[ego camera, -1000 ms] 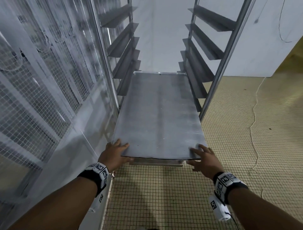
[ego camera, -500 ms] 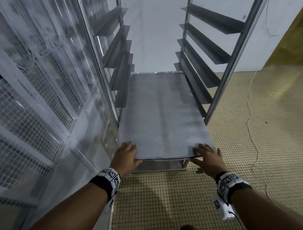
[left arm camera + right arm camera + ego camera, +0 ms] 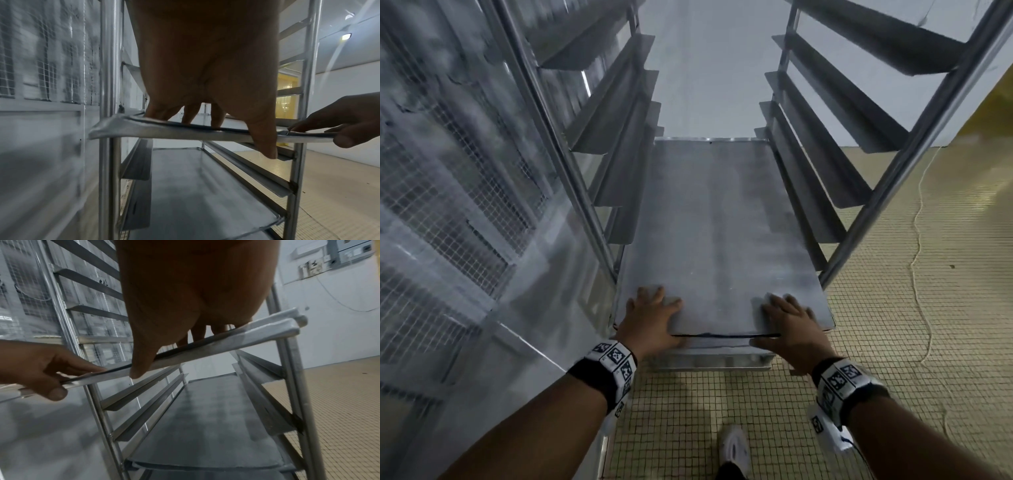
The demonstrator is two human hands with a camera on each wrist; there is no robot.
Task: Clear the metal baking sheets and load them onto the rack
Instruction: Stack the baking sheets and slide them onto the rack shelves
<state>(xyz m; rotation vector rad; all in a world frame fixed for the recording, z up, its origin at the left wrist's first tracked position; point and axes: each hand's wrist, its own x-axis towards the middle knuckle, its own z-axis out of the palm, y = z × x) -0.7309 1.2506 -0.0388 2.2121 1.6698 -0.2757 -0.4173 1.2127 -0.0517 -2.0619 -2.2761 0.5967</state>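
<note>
A flat grey metal baking sheet (image 3: 715,240) lies most of the way inside the steel rack (image 3: 887,192), its sides on the angled runners and its near edge sticking out toward me. My left hand (image 3: 650,315) holds the near left corner, fingers spread on top and thumb under the rim. My right hand (image 3: 787,322) holds the near right part the same way. In the left wrist view the sheet's rim (image 3: 185,131) runs between fingers and thumb. Another sheet (image 3: 205,426) sits on a lower level of the rack.
Empty runners (image 3: 825,113) climb both sides of the rack above the sheet. A wire-mesh metal wall (image 3: 448,188) stands close on the left. Tan tiled floor (image 3: 928,274) with a thin white cord (image 3: 917,222) lies to the right. My white shoe (image 3: 732,448) is below the hands.
The sheet has slid deeper into the rack, and both hands have followed it forward. My fingers now reach further onto its top surface.
</note>
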